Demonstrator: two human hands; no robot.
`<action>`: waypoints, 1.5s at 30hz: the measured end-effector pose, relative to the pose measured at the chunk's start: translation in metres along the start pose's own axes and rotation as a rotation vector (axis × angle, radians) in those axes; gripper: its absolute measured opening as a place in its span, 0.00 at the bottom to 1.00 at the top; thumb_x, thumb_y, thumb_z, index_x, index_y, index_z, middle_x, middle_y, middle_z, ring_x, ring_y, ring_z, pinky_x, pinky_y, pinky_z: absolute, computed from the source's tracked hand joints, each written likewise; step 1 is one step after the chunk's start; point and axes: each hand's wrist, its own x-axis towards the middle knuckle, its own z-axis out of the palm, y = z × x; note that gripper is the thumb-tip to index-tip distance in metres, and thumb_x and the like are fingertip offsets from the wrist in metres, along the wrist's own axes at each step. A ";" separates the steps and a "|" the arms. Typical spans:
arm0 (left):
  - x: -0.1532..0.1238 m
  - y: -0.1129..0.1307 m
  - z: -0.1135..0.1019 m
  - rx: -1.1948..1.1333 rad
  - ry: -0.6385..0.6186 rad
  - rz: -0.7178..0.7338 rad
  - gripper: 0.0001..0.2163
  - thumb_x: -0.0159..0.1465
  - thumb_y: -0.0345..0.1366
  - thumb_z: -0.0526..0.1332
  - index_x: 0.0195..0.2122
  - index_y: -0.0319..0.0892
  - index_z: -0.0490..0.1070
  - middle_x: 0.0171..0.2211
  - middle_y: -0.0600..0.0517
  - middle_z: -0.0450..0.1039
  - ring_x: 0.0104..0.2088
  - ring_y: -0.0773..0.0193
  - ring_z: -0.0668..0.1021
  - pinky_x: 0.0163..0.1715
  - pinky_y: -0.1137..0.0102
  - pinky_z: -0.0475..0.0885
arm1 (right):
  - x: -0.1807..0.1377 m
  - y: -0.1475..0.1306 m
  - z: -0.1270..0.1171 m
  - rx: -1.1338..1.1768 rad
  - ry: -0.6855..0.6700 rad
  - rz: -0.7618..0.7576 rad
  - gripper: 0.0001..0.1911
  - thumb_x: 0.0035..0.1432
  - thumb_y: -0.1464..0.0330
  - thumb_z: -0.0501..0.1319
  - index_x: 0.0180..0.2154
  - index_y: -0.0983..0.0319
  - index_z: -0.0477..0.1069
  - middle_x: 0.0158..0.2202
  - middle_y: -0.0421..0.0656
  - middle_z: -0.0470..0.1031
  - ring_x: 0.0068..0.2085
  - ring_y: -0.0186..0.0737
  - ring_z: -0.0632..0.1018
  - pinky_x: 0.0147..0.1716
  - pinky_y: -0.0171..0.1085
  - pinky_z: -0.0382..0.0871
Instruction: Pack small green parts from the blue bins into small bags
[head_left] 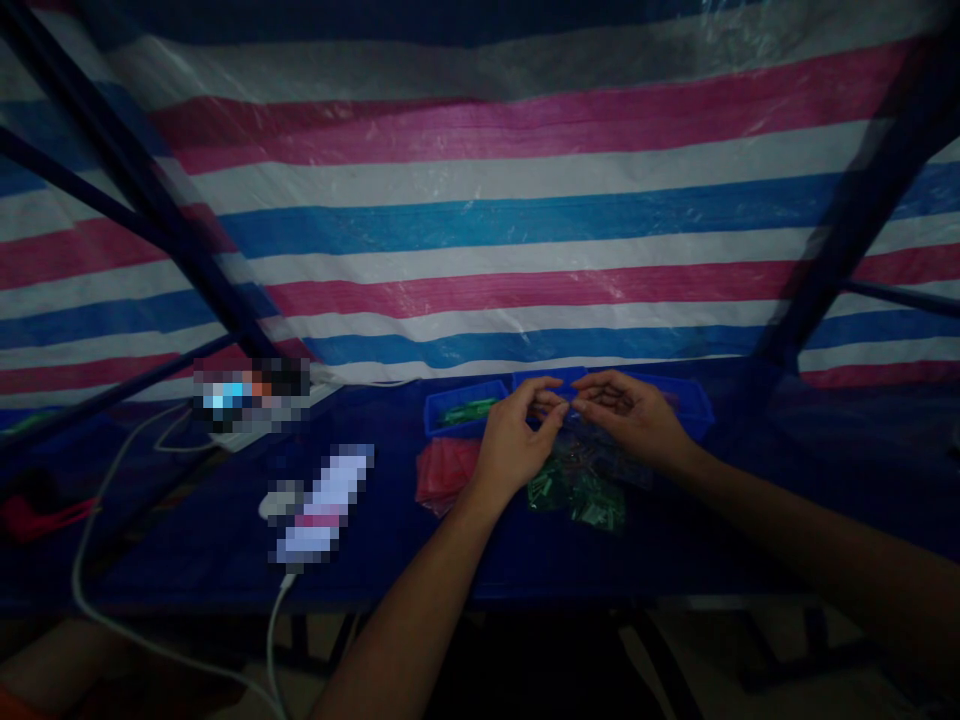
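My left hand (517, 435) and my right hand (630, 415) meet above the dark blue table (675, 540), fingertips pinched together on a small item too dim to name. Just behind them stands a row of blue trays (457, 412); the left tray holds green pieces (466, 410). Under my hands lie small clear bags of green pieces (581, 492). A pile of red bags (444, 472) lies left of my left wrist.
A striped pink, blue and white tarp (480, 220) hangs behind the table, crossed by dark frame poles (142, 190). White cables (90, 540) and blurred-out devices (319, 505) lie on the left side of the table. The scene is very dim.
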 end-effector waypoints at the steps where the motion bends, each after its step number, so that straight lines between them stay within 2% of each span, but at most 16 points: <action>1: 0.000 -0.001 0.000 0.001 0.002 -0.014 0.13 0.69 0.34 0.65 0.54 0.45 0.72 0.41 0.49 0.81 0.40 0.61 0.83 0.44 0.63 0.79 | 0.000 0.000 0.000 0.002 -0.003 0.013 0.18 0.57 0.60 0.72 0.47 0.58 0.76 0.40 0.45 0.81 0.41 0.41 0.82 0.43 0.42 0.79; 7: 0.001 -0.009 -0.002 0.000 0.018 -0.057 0.14 0.68 0.35 0.65 0.54 0.45 0.71 0.40 0.49 0.82 0.39 0.60 0.84 0.43 0.64 0.79 | 0.000 -0.004 0.000 0.013 -0.030 0.090 0.19 0.57 0.60 0.72 0.48 0.59 0.75 0.37 0.44 0.82 0.35 0.39 0.82 0.39 0.42 0.79; 12: 0.002 -0.014 -0.001 0.015 0.020 -0.003 0.16 0.68 0.29 0.65 0.55 0.46 0.71 0.43 0.49 0.82 0.42 0.61 0.84 0.47 0.62 0.80 | 0.002 -0.001 -0.001 -0.032 -0.008 0.088 0.18 0.54 0.60 0.73 0.44 0.59 0.76 0.38 0.45 0.82 0.38 0.42 0.83 0.41 0.43 0.79; 15: 0.003 -0.015 -0.002 0.051 0.017 0.042 0.18 0.67 0.24 0.63 0.57 0.45 0.70 0.46 0.48 0.81 0.43 0.62 0.84 0.49 0.61 0.80 | 0.003 0.001 -0.004 -0.222 -0.023 -0.028 0.13 0.57 0.61 0.71 0.42 0.59 0.77 0.39 0.45 0.82 0.39 0.45 0.83 0.41 0.44 0.78; 18: 0.003 -0.013 -0.005 0.185 0.057 0.102 0.20 0.66 0.22 0.62 0.57 0.44 0.70 0.51 0.46 0.78 0.50 0.58 0.82 0.54 0.58 0.78 | 0.007 0.001 -0.008 -0.531 0.015 -0.242 0.06 0.62 0.66 0.65 0.41 0.58 0.78 0.39 0.44 0.82 0.38 0.45 0.81 0.41 0.45 0.76; 21: 0.002 -0.008 -0.008 0.303 0.099 0.158 0.19 0.67 0.23 0.60 0.57 0.44 0.69 0.54 0.45 0.76 0.54 0.56 0.79 0.58 0.54 0.75 | 0.013 0.002 -0.009 -0.723 0.066 -0.404 0.08 0.65 0.69 0.61 0.44 0.58 0.78 0.43 0.47 0.82 0.44 0.50 0.80 0.47 0.50 0.74; 23: 0.002 -0.006 -0.010 0.336 0.109 0.172 0.18 0.68 0.24 0.58 0.58 0.44 0.69 0.54 0.44 0.75 0.55 0.55 0.78 0.58 0.54 0.74 | 0.016 0.003 -0.007 -0.823 -0.025 -0.438 0.10 0.65 0.68 0.62 0.46 0.57 0.79 0.46 0.49 0.81 0.50 0.54 0.78 0.53 0.55 0.72; 26: 0.001 -0.004 -0.011 0.358 0.120 0.173 0.18 0.70 0.25 0.56 0.59 0.43 0.68 0.53 0.44 0.75 0.54 0.55 0.77 0.58 0.54 0.73 | 0.016 0.002 -0.004 -0.896 -0.209 -0.437 0.14 0.64 0.66 0.64 0.50 0.56 0.78 0.49 0.50 0.80 0.53 0.58 0.76 0.56 0.59 0.69; 28: 0.001 -0.005 -0.012 0.362 0.125 0.171 0.18 0.70 0.25 0.55 0.59 0.44 0.67 0.52 0.45 0.75 0.54 0.55 0.77 0.58 0.54 0.73 | 0.014 0.001 -0.005 -0.899 -0.252 -0.432 0.15 0.65 0.65 0.63 0.53 0.57 0.77 0.50 0.50 0.80 0.53 0.58 0.76 0.56 0.60 0.68; 31: 0.002 -0.006 -0.013 0.361 0.129 0.168 0.18 0.71 0.25 0.54 0.60 0.44 0.67 0.52 0.44 0.75 0.54 0.55 0.77 0.58 0.54 0.72 | 0.010 -0.002 -0.012 -0.888 -0.281 -0.417 0.15 0.67 0.65 0.61 0.53 0.57 0.77 0.49 0.50 0.80 0.52 0.57 0.77 0.56 0.58 0.70; 37: 0.001 -0.007 -0.012 0.374 0.101 0.159 0.18 0.71 0.25 0.55 0.60 0.44 0.67 0.51 0.44 0.75 0.53 0.55 0.77 0.58 0.53 0.72 | 0.003 0.000 -0.017 -0.887 -0.555 -0.358 0.15 0.66 0.63 0.63 0.53 0.56 0.77 0.50 0.49 0.81 0.51 0.52 0.79 0.54 0.50 0.73; 41: 0.000 -0.006 -0.010 0.383 0.072 0.149 0.17 0.70 0.26 0.56 0.59 0.43 0.67 0.50 0.45 0.76 0.53 0.54 0.77 0.58 0.53 0.73 | 0.000 -0.001 -0.012 -0.860 -0.604 -0.311 0.15 0.67 0.65 0.61 0.52 0.58 0.78 0.47 0.49 0.82 0.50 0.50 0.81 0.53 0.49 0.73; 45: -0.001 -0.005 -0.008 0.393 0.057 0.152 0.17 0.70 0.27 0.57 0.59 0.43 0.68 0.49 0.45 0.77 0.52 0.54 0.78 0.58 0.52 0.72 | 0.001 -0.002 -0.014 -0.794 -0.600 -0.281 0.16 0.64 0.65 0.65 0.53 0.56 0.78 0.48 0.48 0.82 0.51 0.50 0.80 0.54 0.48 0.73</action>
